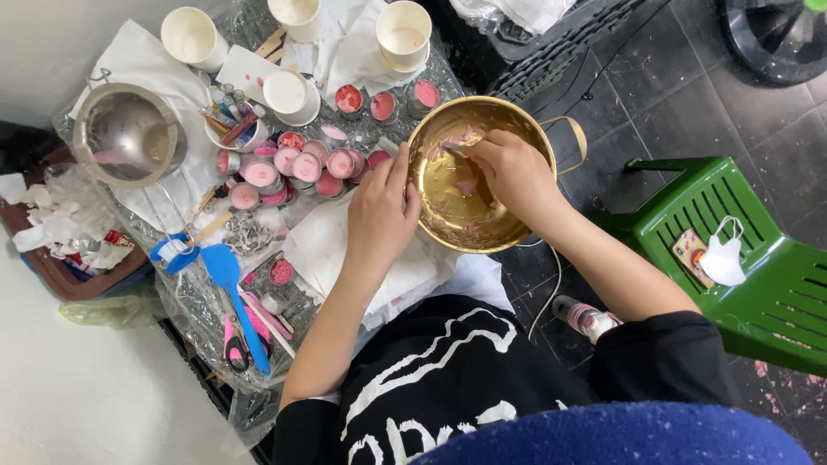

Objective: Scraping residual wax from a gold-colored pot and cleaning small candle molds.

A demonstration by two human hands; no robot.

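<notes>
Left hand (380, 213): fingers curled over the near-left rim of a gold-coloured metal bowl (457, 226), gripping it, palm resting on a white paper sheet (332, 250) below.

Right hand (514, 172): reaches into the bowl from its right side, fingers bunched and closed on a small tool (454, 150) pressed to the inner wall; what kind of tool cannot be told.

Gold bowl: sits at the table's right edge, partly overhanging the dark tiled floor (680, 86); a loop handle (575, 136) juts from its right side. Smears of pink wax (466, 186) cling to its inside.

Just left of the bowl: cluster of small round tins filled with pink wax (297, 165), packed together, touching. Three more tins with darker pink fill (383, 103) stand in a row behind the bowl.

Behind those: white paper cups (402, 34), several, upright, well apart from each other.

Far left: steel pouring pot (129, 135), upright on white paper.

Near left, on the clear plastic table cover (194, 314): blue spatula (231, 284), pink-handled scissors (234, 344), roll of blue tape (172, 251).

Left edge: brown tray of white scraps (60, 228).

Right of the person: green plastic chair (749, 258), bearing a white face mask (722, 257) and a small patterned flat object beside it.
</notes>
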